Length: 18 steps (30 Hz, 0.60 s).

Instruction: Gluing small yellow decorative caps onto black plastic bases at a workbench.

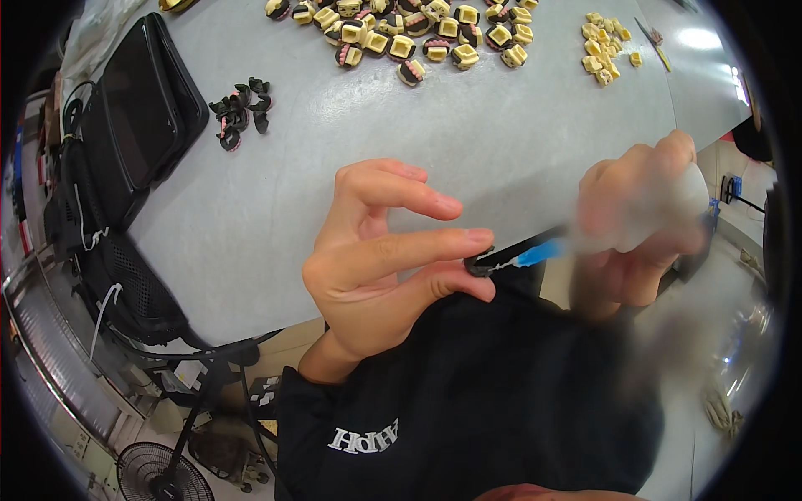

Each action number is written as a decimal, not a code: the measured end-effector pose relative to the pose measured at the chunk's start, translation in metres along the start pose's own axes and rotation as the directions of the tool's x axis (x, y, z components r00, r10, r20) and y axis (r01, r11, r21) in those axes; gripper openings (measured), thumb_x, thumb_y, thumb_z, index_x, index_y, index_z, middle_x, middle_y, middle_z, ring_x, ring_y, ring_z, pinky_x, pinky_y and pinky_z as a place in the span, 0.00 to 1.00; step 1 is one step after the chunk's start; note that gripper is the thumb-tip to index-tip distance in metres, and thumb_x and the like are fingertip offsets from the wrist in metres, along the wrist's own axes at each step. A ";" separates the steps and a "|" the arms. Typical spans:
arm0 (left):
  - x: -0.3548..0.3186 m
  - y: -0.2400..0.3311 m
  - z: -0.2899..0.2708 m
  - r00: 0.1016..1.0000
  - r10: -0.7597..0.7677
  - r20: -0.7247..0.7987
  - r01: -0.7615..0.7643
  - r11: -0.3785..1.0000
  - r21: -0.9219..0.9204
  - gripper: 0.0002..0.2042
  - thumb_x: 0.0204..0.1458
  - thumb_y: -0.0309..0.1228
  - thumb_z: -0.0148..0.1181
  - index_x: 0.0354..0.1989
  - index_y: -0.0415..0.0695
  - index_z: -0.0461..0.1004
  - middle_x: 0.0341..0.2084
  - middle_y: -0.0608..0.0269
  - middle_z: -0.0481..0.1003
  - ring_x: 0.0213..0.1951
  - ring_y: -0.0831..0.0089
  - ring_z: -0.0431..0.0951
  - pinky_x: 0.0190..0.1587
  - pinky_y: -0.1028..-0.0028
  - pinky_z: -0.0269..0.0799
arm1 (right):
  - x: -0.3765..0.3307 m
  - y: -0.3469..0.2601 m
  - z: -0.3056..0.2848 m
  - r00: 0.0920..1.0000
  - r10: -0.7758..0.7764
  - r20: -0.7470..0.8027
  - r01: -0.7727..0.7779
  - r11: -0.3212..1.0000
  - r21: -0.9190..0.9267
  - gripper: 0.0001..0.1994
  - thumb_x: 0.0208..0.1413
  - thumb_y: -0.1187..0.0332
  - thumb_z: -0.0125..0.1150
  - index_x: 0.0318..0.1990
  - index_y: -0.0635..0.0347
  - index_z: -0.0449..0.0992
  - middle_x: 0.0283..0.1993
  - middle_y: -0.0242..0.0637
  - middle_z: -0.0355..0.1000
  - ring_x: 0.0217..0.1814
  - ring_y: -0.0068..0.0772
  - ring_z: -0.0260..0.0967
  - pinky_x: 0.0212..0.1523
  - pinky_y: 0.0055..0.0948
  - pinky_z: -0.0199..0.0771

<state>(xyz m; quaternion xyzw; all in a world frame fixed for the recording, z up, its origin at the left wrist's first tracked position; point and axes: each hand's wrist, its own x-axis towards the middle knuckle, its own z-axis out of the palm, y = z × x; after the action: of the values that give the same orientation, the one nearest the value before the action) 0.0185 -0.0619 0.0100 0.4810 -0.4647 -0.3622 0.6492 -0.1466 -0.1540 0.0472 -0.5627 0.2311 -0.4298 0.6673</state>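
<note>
My left hand [384, 250] pinches a small black part [479, 265] between thumb and index finger, close above my black shirt. My right hand [639, 209], blurred, grips a white bottle [681, 196] whose thin blue nozzle [535, 253] touches the black part. Both hands hover at the near edge of the grey table [334, 150].
Several yellow-and-black blocks [418, 33] lie at the table's far edge, small yellow pieces [606, 50] to their right. A little heap of black parts [241, 113] sits left, beside a black case [138, 108]. A black chair [125, 275] and a floor fan [159, 476] are below left.
</note>
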 end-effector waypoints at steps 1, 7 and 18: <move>0.000 0.000 0.000 1.000 -0.002 0.000 0.002 1.000 0.002 0.17 0.26 0.30 0.71 0.31 0.45 0.80 0.33 0.64 0.69 0.40 0.69 0.63 0.45 0.67 0.60 | 0.000 0.000 0.000 1.000 0.001 0.000 -0.001 1.000 0.000 0.26 0.54 0.50 0.50 0.49 0.59 0.52 0.28 0.30 0.61 0.17 0.14 0.52 0.16 0.10 0.49; 0.000 0.000 0.001 1.000 -0.005 -0.004 0.005 1.000 0.002 0.17 0.25 0.30 0.71 0.31 0.45 0.80 0.33 0.64 0.69 0.40 0.69 0.63 0.45 0.68 0.60 | 0.000 -0.001 -0.002 1.000 0.011 0.005 -0.011 0.999 -0.033 0.25 0.54 0.50 0.50 0.48 0.60 0.53 0.26 0.31 0.61 0.15 0.13 0.49 0.15 0.10 0.47; -0.002 -0.003 -0.003 0.999 0.006 0.042 -0.009 0.997 0.083 0.18 0.26 0.41 0.71 0.28 0.47 0.79 0.35 0.66 0.66 0.44 0.67 0.62 0.44 0.69 0.58 | 0.001 0.000 0.000 1.000 -0.017 0.021 0.017 1.000 -0.005 0.24 0.54 0.52 0.51 0.46 0.61 0.53 0.26 0.33 0.61 0.14 0.13 0.49 0.14 0.10 0.47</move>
<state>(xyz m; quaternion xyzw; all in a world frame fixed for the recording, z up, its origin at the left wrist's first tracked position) 0.0204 -0.0601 0.0063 0.4981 -0.4947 -0.3501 0.6202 -0.1461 -0.1544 0.0470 -0.5710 0.2204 -0.4287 0.6645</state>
